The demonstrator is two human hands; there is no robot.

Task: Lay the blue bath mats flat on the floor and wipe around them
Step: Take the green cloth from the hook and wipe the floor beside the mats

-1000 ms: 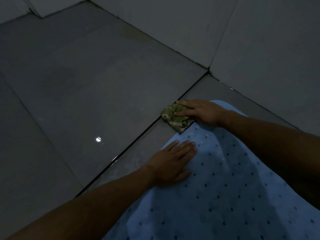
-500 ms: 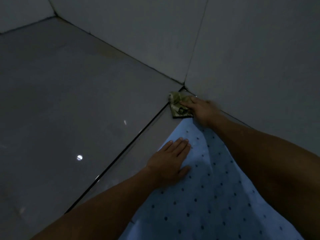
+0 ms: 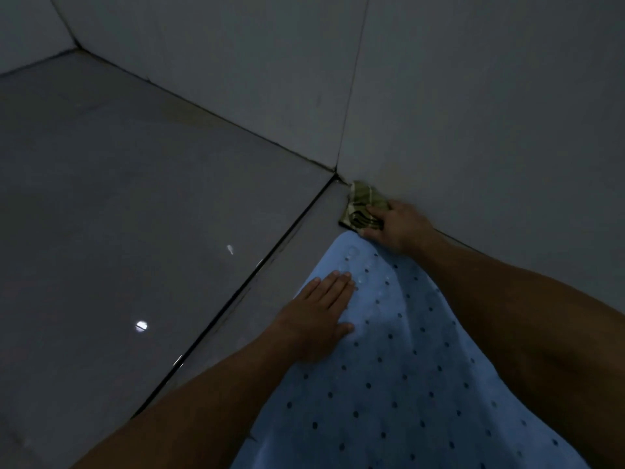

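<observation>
The blue bath mat (image 3: pixel 422 367) lies flat at five o'clock, left hand (image 3: pixel 318 319) pressing it open-palmed. The right hand (image 3: pixel 395 228) pinches the green cloth (image 3: pixel 362 206) at one o'clock; wipe tight along the wall joint, keeping the mat pinned.

Off to the left the grey tiled floor (image 3: pixel 142 211) lies bare, crossed only by a dark grout line, so a hand could sweep there freely. The tight spot is up ahead: the wall (image 3: pixel 473 106) meets the floor just beyond the far corner of the blue bath mat (image 3: pixel 406 384), leaving only a narrow strip of tile between mat edge and wall. That strip is filled by the green cloth (image 3: pixel 363 206), which touches the wall, with the right hand (image 3: pixel 397 226) on it. The left hand (image 3: pixel 316 319) lies flat on the mat's left edge, and both forearms cross the mat, blocking its surface.
</observation>
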